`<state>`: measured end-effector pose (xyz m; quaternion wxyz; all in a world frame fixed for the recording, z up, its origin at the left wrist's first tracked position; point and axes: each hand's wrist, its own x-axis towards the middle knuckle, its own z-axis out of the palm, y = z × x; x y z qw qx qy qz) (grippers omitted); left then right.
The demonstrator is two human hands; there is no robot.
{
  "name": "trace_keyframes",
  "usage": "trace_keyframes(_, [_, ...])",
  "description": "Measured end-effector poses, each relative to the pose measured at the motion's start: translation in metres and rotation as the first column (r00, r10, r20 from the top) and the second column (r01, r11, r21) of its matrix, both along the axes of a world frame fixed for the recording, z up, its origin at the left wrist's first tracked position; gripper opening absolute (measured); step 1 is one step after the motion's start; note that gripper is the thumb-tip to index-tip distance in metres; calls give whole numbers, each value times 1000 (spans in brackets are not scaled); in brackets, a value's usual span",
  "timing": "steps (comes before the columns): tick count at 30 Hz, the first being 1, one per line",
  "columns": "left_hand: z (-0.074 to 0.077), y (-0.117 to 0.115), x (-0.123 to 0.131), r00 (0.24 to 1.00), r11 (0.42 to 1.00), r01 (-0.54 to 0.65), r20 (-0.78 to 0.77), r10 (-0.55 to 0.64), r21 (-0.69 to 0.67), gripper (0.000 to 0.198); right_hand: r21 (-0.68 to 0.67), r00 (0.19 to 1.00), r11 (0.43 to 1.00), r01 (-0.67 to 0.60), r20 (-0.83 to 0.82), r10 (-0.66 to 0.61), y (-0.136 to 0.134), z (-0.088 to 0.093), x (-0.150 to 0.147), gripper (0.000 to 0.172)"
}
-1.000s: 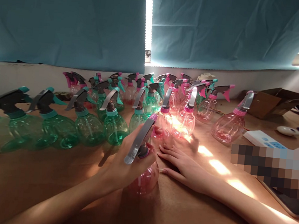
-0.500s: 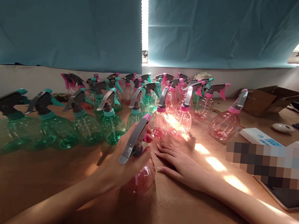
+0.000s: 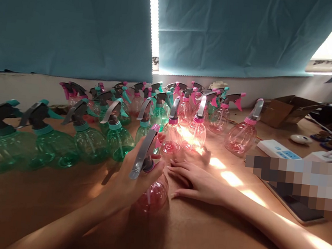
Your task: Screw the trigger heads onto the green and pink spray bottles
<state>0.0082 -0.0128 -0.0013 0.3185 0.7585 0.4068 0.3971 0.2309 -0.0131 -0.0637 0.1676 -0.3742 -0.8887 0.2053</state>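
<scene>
My left hand (image 3: 132, 168) is wrapped around the neck of a pink spray bottle (image 3: 155, 194), which stands on the table in front of me with its grey and pink trigger head on top. To the right of that bottle, my right hand (image 3: 198, 180) lies flat on the table, fingers stretched out and holding nothing. Just beyond my fingers stand two more pink spray bottles, one (image 3: 172, 138) nearer the left and one (image 3: 195, 137) in bright sunlight. A green spray bottle (image 3: 120, 143) with a teal collar is beyond my left hand.
Several green spray bottles (image 3: 54, 149) line the left side, with mixed pink and green ones behind. At right are a lone pink spray bottle (image 3: 241, 135), a white power strip (image 3: 279, 150), a computer mouse (image 3: 301, 139), an open cardboard box (image 3: 277, 111) and a partly blurred phone (image 3: 301, 208).
The whole view has shifted, so everything appears slightly further left. My left hand keeps its hold on the pink spray bottle, and my right hand stays flat on the table.
</scene>
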Motion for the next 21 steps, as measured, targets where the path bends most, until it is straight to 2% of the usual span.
trace_keyframes(4, [2, 1, 9, 1000, 998, -9, 22, 7, 59, 46, -69, 996, 998, 0, -85, -6, -3, 9, 1, 75])
trace_keyframes(9, [-3, 5, 27, 999, 997, -14, 48, 10, 77, 45, -33, 980, 999, 37, -194, -43, -22, 20, 5, 69])
trace_keyframes(15, [-17, 17, 67, 990, 995, 54, 129, -65, 85, 48, 11, 938, 974, 225, -274, -213, -41, 29, 18, 60])
trace_keyframes(19, [-13, 20, 106, 982, 993, 111, 150, -115, 34, 56, 22, 869, 910, 414, -305, -388, -45, 26, 29, 63])
trace_keyframes(21, [-7, 21, 125, 979, 986, 167, 120, -164, -7, 59, 17, 823, 869, 495, -329, -462, -45, 25, 35, 58])
